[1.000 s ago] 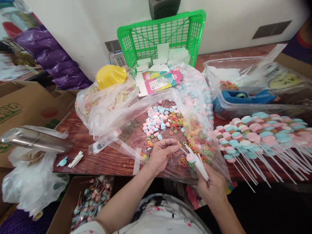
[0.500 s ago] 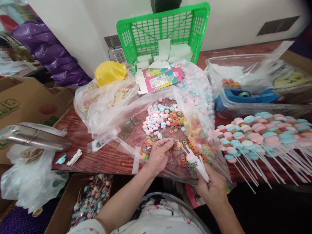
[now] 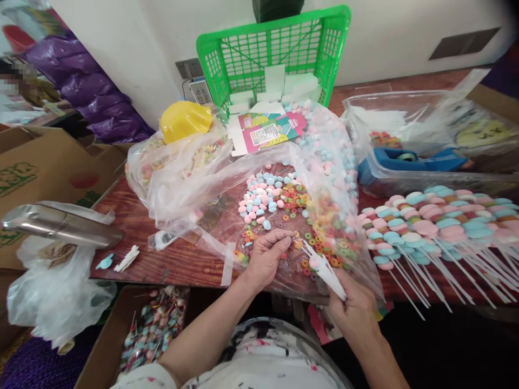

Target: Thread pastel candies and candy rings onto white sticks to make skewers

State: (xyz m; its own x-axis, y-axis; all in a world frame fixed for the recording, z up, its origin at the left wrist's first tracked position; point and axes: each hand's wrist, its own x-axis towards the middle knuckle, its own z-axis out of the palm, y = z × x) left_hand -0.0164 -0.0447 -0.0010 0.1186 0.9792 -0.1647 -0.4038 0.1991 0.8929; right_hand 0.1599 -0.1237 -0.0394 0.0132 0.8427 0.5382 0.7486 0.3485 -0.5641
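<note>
My right hand (image 3: 352, 302) is closed around a bundle of white sticks (image 3: 329, 275). A pink and white candy (image 3: 314, 262) sits near the upper end of the bundle. My left hand (image 3: 267, 256) is pinched, thumb against fingers, just left of the stick tips. Orange ring candies (image 3: 298, 241) show right beside its fingertips; whether the pinch holds one I cannot make out. Beyond the hands, on clear plastic, lie a heap of pink, white and blue marshmallows (image 3: 259, 201) and a heap of colourful ring candies (image 3: 294, 197).
Finished candy skewers (image 3: 425, 227) are stacked at the right. Behind them stands a clear bin (image 3: 425, 178) with a blue tape dispenser (image 3: 417, 160). A green basket (image 3: 271, 38) is at the back. A steel flask (image 3: 60, 227) lies left; a box of candies (image 3: 152, 329) stands below.
The bundle of sticks has tilted and shifted slightly left with my right hand. My left hand's pinched fingertips have moved a little right, nearer the stick tips.
</note>
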